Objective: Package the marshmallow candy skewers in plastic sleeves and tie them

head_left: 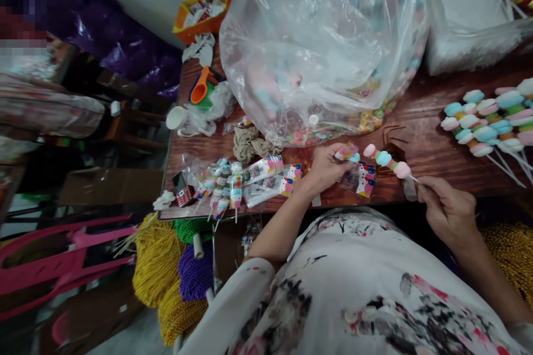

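My right hand (447, 208) pinches the white stick of a marshmallow skewer (383, 158), which has pink, blue, orange and green pieces threaded on it. The skewer points left and tilts upward over the front of the table. Just left of its tip, my left hand (328, 169) is closed on a small printed plastic bag (348, 152). Below those fingers, another clear bag with a colourful printed edge (365, 179) lies by the table's front edge. Wrapped marshmallow skewers (222, 183) and flat printed bags (270, 180) are to the left of my left hand.
A large clear sack (308, 39) of pastel sweets fills the table's middle. Several unwrapped skewers (487, 122) are piled at right, below a bag of white sticks (470, 28). A phone (182, 189), a cloth (250, 143) and an orange scoop (200, 89) stand left; a yellow bin (194, 21) is behind.
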A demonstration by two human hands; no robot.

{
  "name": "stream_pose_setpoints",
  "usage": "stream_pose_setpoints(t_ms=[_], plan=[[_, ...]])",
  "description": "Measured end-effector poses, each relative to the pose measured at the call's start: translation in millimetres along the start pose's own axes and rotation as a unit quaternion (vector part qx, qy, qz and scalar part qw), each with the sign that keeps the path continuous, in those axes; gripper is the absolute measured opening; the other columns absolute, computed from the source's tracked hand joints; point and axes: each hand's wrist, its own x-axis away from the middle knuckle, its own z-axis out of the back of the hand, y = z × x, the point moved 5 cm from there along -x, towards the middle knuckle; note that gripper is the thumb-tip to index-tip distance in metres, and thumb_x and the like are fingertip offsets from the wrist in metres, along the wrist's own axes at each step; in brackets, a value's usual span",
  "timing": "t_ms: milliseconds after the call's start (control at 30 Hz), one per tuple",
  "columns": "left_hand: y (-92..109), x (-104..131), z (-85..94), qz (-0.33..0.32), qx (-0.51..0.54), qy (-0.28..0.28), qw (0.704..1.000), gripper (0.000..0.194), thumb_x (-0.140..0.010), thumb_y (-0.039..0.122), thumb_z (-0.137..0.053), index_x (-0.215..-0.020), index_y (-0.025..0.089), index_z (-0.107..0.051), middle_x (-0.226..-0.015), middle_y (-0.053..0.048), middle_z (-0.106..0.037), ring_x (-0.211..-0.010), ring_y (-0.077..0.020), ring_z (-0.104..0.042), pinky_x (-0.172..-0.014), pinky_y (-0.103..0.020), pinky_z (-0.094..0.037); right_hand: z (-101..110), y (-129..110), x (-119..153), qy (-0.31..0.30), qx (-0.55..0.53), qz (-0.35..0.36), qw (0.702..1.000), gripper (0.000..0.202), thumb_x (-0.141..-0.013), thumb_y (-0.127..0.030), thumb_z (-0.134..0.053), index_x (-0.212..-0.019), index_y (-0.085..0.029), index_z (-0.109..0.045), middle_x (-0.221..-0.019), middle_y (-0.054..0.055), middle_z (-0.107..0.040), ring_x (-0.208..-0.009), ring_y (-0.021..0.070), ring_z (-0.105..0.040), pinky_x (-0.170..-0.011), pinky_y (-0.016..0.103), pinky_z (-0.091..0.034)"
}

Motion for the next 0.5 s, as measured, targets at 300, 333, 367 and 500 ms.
stream_pose_setpoints(t_ms=[300,333,367,500], plan=[[12,15,2.7,0.022,0.130,0.035,0.991,0.012,-0.067,0.015,-0.069,-0.079,0.015,-0.067,-0.073,0.003,-0.063,-0.065,-0.0078,-0.055,-0.064,-0.020,-0.044,19,-20,-3,0.029,0.086,0.179,0.980,0.035,-0.084,-0.012,-0.059,-0.117,-0.023,-0.065,-0.084,0.003,-0.075,-0.070,0.0191,-0.070,-0.065,0.030,-0.053],[13,16,3.6,0.011,0.109,0.034,0.993,0.013,-0.067,0.012,-0.066,-0.080,0.015,-0.068,-0.074,0.003,-0.064,-0.067,-0.0084,-0.056,-0.065,-0.021,-0.044,20,-24,-3,0.023,0.101,0.197,0.975,0.037,-0.083,-0.011,-0.059,-0.118,-0.022,-0.064,-0.083,0.004,-0.074,-0.069,0.0195,-0.069,-0.065,0.031,-0.053],[15,17,4.5,-0.001,0.085,0.032,0.996,0.016,-0.066,0.010,-0.064,-0.081,0.016,-0.069,-0.075,0.002,-0.065,-0.068,-0.0091,-0.057,-0.066,-0.021,-0.044,19,-27,-3,0.010,0.121,0.214,0.969,0.038,-0.082,-0.010,-0.059,-0.119,-0.020,-0.064,-0.082,0.005,-0.073,-0.068,0.0198,-0.068,-0.064,0.032,-0.052],[28,24,9.6,-0.032,0.027,0.032,0.999,0.020,-0.067,0.008,-0.064,-0.083,0.017,-0.072,-0.080,0.001,-0.068,-0.076,-0.0122,-0.060,-0.071,-0.024,-0.048,14,-37,-6,-0.037,0.185,0.244,0.951,0.041,-0.079,-0.008,-0.056,-0.118,-0.016,-0.063,-0.079,0.006,-0.070,-0.064,0.0193,-0.063,-0.060,0.033,-0.047]])
